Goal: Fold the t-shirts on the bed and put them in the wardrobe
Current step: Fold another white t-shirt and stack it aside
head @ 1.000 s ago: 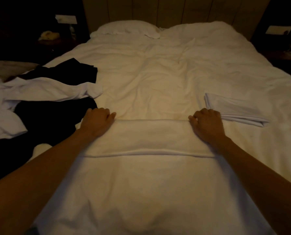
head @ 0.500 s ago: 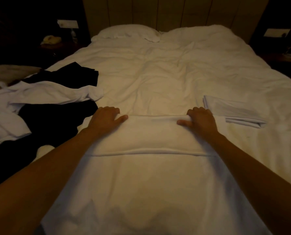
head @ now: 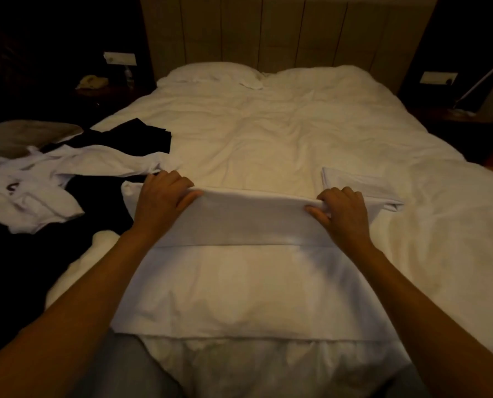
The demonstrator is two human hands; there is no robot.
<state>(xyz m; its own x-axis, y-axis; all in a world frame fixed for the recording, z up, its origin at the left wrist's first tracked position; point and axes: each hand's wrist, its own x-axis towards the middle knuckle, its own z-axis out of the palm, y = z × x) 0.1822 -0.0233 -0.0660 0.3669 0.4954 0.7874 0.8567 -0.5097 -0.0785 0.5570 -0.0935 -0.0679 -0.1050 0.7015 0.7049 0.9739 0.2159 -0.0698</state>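
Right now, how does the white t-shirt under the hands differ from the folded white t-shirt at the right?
The white t-shirt under the hands is only partly folded and lies wide; the folded white t-shirt is a small flat packet. The left hand and right hand grip the first one's far edge; nothing holds the second. Both are white and lie on the bed.

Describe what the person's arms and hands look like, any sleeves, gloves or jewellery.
Both forearms are bare all the way to the frame edge, with no sleeves in view. The left hand and right hand wear no gloves; no rings, watch or bracelets show in the dim light.
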